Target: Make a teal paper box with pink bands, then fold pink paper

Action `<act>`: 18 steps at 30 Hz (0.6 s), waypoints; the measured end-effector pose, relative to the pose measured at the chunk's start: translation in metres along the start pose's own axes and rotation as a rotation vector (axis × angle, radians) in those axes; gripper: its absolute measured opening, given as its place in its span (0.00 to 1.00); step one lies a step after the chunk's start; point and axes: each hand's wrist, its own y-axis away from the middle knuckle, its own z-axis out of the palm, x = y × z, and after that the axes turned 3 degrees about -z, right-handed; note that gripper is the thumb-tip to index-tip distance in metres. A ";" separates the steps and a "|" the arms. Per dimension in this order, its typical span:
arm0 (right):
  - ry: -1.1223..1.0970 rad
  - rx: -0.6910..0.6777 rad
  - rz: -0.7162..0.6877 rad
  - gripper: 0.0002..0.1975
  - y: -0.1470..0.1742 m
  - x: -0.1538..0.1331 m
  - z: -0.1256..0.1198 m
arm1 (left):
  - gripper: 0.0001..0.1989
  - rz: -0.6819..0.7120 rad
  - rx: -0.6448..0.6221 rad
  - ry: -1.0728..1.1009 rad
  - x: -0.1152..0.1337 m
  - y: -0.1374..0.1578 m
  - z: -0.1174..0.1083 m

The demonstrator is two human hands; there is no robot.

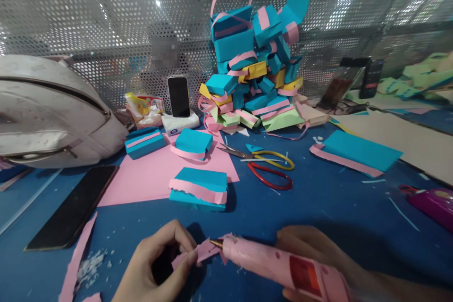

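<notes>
At the lower middle, my left hand (161,264) pinches a small torn strip of pink paper (207,251) between thumb and fingers. My right hand (314,250) is wrapped round a pink hot glue gun (262,257), whose metal tip lies over the strip, close to my left fingertips; I cannot tell whether the tip touches the paper. Beyond both hands sits a blue paper box with a ragged pink band (198,188). A second small blue box (193,144) and another one (145,143) rest behind it on and beside a pink sheet (141,179).
Scissors (262,163) with yellow and red handles lie mid-table. A pile of paper boxes and bags (247,80) stands against the perforated metal screen. Left are a white backpack (53,113) and a dark phone (74,207). Right are a flat blue paper piece (361,151) and a purple device (432,203).
</notes>
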 end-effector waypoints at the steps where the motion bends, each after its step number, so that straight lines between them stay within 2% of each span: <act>1: 0.009 0.008 -0.013 0.13 0.000 -0.001 0.000 | 0.16 -0.002 0.006 0.008 0.000 0.000 0.000; 10: -0.001 0.043 0.038 0.20 -0.001 -0.003 0.001 | 0.19 -0.028 0.035 0.034 0.008 0.003 0.004; 15: 0.048 0.004 0.075 0.16 0.003 -0.003 0.000 | 0.18 -0.026 0.032 0.022 0.005 0.003 0.002; 18: 0.020 -0.039 0.081 0.16 0.001 -0.006 -0.005 | 0.17 -0.022 0.016 0.008 0.002 0.002 0.002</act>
